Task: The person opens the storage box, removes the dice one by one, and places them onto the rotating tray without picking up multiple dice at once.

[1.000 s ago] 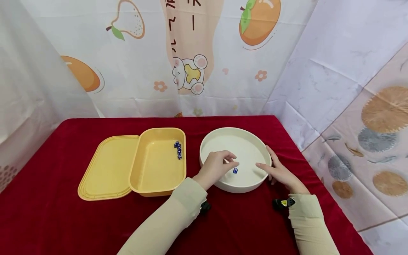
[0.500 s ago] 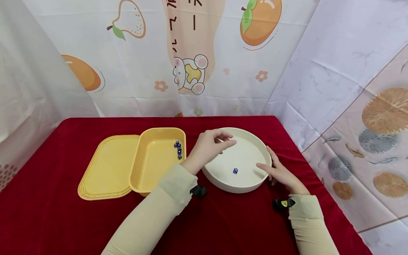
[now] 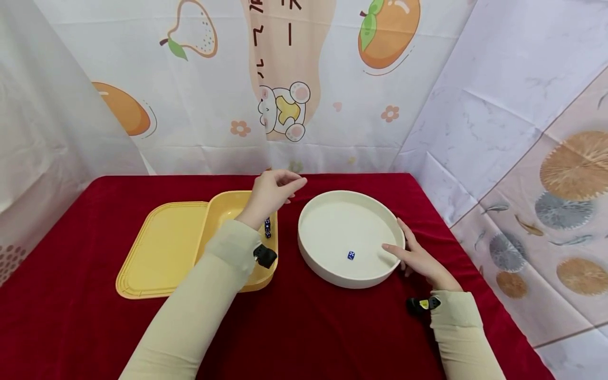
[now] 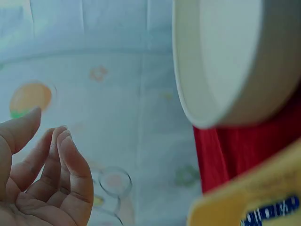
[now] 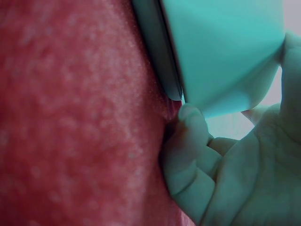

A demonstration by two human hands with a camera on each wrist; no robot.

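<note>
My left hand (image 3: 271,194) is raised over the right side of the yellow box (image 3: 273,269). In the left wrist view its fingers are loosely curled, thumb apart from them, with nothing between. Several blue dice (image 3: 268,228) stand in a line along the box's right wall, partly hidden by the hand; the left wrist view also shows these dice (image 4: 270,212). My right hand (image 3: 419,259) holds the round white tray (image 3: 328,270) at its right side, thumb over the rim and fingers outside. One blue die (image 3: 351,255) lies inside the tray, toward the front.
A flat yellow lid (image 3: 161,248) lies left of the box, its right edge against it. Red cloth (image 3: 332,338) covers the table. Printed curtains (image 3: 199,121) hang behind and at both sides.
My left hand has lifted out of the white tray and travelled left to above the yellow box. The right hand, the tray and its die stay in place.
</note>
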